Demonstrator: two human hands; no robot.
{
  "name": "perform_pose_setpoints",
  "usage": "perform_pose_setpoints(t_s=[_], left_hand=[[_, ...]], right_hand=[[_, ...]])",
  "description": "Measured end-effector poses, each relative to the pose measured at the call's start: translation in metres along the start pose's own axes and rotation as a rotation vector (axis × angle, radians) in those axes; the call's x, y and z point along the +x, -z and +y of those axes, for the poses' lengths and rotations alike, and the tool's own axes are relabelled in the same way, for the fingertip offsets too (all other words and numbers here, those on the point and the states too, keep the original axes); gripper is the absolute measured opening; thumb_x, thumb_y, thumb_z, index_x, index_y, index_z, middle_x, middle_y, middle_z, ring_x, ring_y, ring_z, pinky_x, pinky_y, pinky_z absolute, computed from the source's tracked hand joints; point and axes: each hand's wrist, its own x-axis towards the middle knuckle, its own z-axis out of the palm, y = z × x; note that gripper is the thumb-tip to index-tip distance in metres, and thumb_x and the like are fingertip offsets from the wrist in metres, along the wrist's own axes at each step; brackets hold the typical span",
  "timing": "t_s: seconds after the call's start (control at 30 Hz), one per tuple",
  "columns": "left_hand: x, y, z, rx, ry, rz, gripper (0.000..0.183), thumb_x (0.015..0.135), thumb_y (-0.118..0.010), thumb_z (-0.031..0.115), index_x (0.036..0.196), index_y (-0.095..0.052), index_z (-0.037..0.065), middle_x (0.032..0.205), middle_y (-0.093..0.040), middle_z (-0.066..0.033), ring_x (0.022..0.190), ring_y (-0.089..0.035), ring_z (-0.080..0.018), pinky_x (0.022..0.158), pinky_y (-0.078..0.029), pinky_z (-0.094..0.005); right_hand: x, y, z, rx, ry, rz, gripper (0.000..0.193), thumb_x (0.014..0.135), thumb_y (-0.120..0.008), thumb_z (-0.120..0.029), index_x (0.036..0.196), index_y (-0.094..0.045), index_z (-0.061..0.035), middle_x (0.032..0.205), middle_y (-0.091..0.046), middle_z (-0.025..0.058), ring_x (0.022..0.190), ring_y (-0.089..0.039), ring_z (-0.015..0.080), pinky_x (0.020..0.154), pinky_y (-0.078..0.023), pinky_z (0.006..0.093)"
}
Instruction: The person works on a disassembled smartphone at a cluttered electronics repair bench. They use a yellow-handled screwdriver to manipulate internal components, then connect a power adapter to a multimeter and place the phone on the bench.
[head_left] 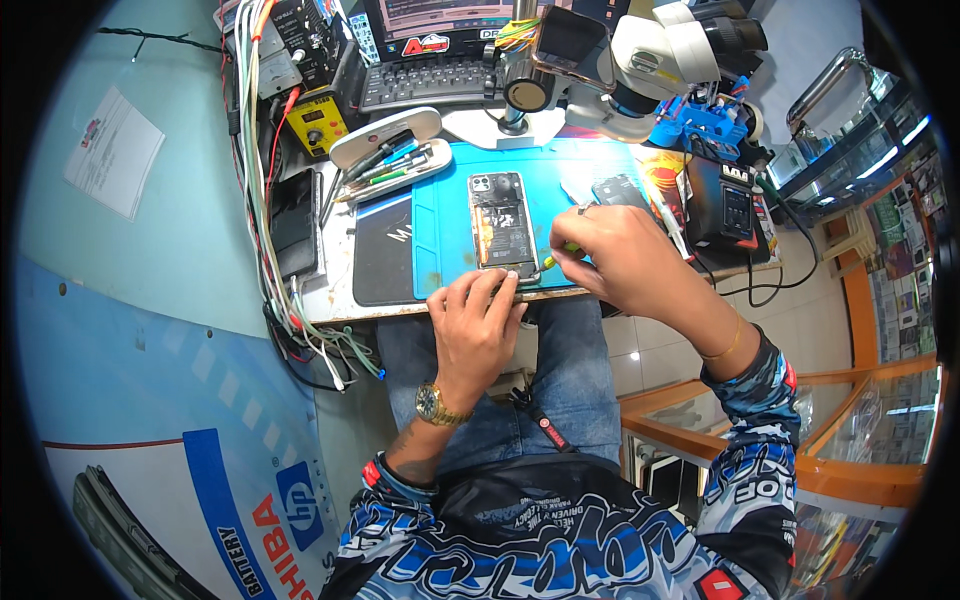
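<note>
A smartphone with its back cover off [505, 222] lies on a blue work mat [440, 235], its battery and inner parts showing. My left hand [474, 325] presses its fingertips on the phone's lower edge, thumb beside the fingers. In my right hand [610, 255] is a slim tool with a yellow-green handle [549, 262], pinched between thumb and fingers. The tool slants down to the phone's lower right corner; its tip is too small to make out. Beyond the right hand lies a dark flat panel [618, 188], partly hidden by it.
At the left stand an open tool case [395, 165] with several tools and a dark phone-like device [295, 222]. Behind are a keyboard [428, 84], a microscope [640, 70] and a yellow soldering station [318, 122]. A black device [722, 205] stands right. Cables [262, 200] hang left.
</note>
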Motion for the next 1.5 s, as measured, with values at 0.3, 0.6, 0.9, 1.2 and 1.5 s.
perform_pose_setpoints(t_s=[0.3, 0.6, 0.9, 1.2, 1.5], left_hand=[[-0.012, -0.019, -0.003, 0.129, -0.031, 0.048, 0.05, 0.077, -0.081, 0.016, 0.125, -0.07, 0.016, 0.125, -0.064, 0.0009, 0.119, -0.056, -0.0214, 0.097, -0.035, -0.0441], [-0.013, -0.023, -0.004, 0.107, -0.021, 0.097, 0.047, 0.078, -0.08, 0.016, 0.124, -0.071, 0.017, 0.124, -0.064, 0.0016, 0.119, -0.056, -0.0209, 0.098, -0.035, -0.044], [-0.013, -0.024, -0.004, 0.134, -0.025, 0.09, 0.047, 0.077, -0.082, 0.015, 0.123, -0.071, 0.016, 0.124, -0.065, 0.0008, 0.119, -0.057, -0.0213, 0.098, -0.034, -0.0448], [-0.015, -0.025, -0.01, 0.043, -0.023, 0.091, 0.07, 0.074, -0.084, 0.015, 0.138, -0.056, 0.008, 0.125, -0.065, -0.0028, 0.12, -0.058, -0.025, 0.099, -0.033, -0.0462], [-0.017, -0.027, -0.016, 0.024, -0.057, 0.106, 0.08, 0.071, -0.084, 0.012, 0.142, -0.05, 0.006, 0.125, -0.067, -0.0024, 0.118, -0.06, -0.0254, 0.099, -0.032, -0.0459]], right_hand=[[0.006, 0.001, -0.001, -0.041, -0.051, 0.0, 0.016, 0.09, -0.073, -0.015, 0.089, -0.063, -0.0036, 0.074, -0.065, 0.0169, 0.071, -0.066, 0.0392, 0.064, -0.05, 0.0477], [0.004, 0.0, -0.003, 0.007, 0.099, 0.025, 0.016, 0.082, -0.076, -0.005, 0.091, -0.062, -0.0043, 0.081, -0.065, 0.0144, 0.077, -0.066, 0.0368, 0.067, -0.051, 0.0463], [0.017, 0.004, -0.005, -0.066, -0.032, -0.218, 0.021, 0.087, -0.073, -0.011, 0.105, -0.063, -0.006, 0.098, -0.065, 0.0142, 0.092, -0.065, 0.0356, 0.075, -0.051, 0.0451], [0.015, -0.013, 0.007, 0.065, 0.103, 0.106, 0.019, 0.093, -0.072, -0.022, 0.104, -0.064, -0.0092, 0.077, -0.066, 0.013, 0.074, -0.066, 0.036, 0.065, -0.051, 0.0469], [0.013, -0.012, 0.009, 0.017, 0.066, 0.084, 0.019, 0.093, -0.07, -0.022, 0.106, -0.064, -0.0091, 0.078, -0.067, 0.0132, 0.075, -0.067, 0.0369, 0.069, -0.052, 0.0473]])
